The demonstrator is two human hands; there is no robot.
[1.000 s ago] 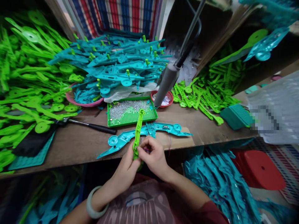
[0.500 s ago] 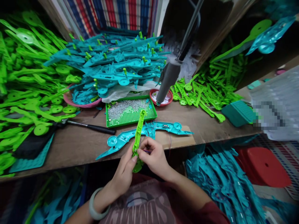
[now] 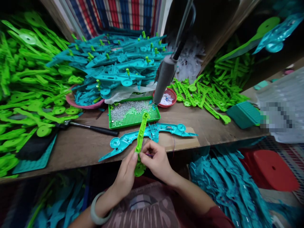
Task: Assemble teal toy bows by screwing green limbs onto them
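Note:
My left hand (image 3: 125,172) is closed around the lower part of a long green plastic part (image 3: 142,128), which stands tilted up with its hollow, ribbed side showing and a round end at the bottom. Pinched at the same part, my right hand (image 3: 158,163) has thin dark wires (image 3: 149,155) at its fingertips; where they enter the part is hidden by the fingers. Just beyond both hands, a blue bow-shaped plastic shell (image 3: 128,139) lies across the table edge, partly on a piece of cardboard (image 3: 180,143). Loose wires run from its middle.
A green tray (image 3: 134,124) of small screws sits behind the shell. Over it hangs a grey electric screwdriver (image 3: 165,77), beside a red basket (image 3: 175,100). A hammer (image 3: 95,127) lies left. Heaps of green parts (image 3: 40,79) and blue parts (image 3: 114,63) surround the workspace.
The hanging screwdriver has swung left, away from the red basket toward the tray. Both hands keep their hold on the green part, with only a slight shift of the fingers.

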